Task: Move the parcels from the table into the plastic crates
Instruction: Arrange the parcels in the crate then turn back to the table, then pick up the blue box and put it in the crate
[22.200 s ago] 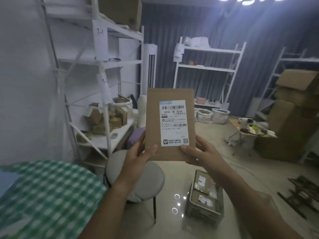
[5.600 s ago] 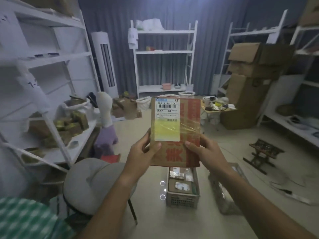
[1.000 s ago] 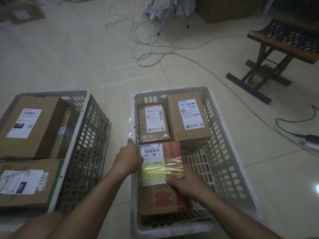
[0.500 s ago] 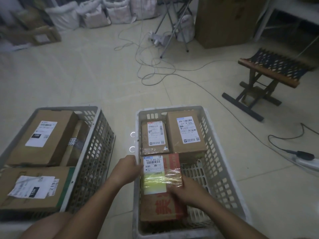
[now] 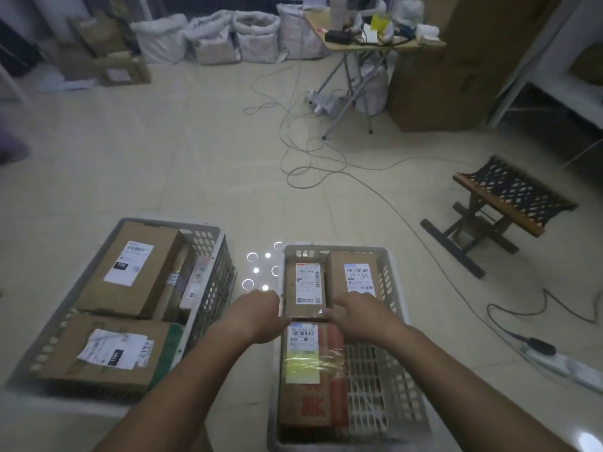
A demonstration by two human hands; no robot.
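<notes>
A red-printed brown cardboard parcel with a white label under clear tape (image 5: 310, 370) is seen lying flat in the near part of the right white perforated plastic crate (image 5: 396, 380) on the floor. Its far end is met by the left hand (image 5: 257, 316) and right hand (image 5: 359, 316), knuckles up; whether the fingers grip it cannot be told. Two brown labelled parcels (image 5: 306, 288) lie just beyond.
</notes>
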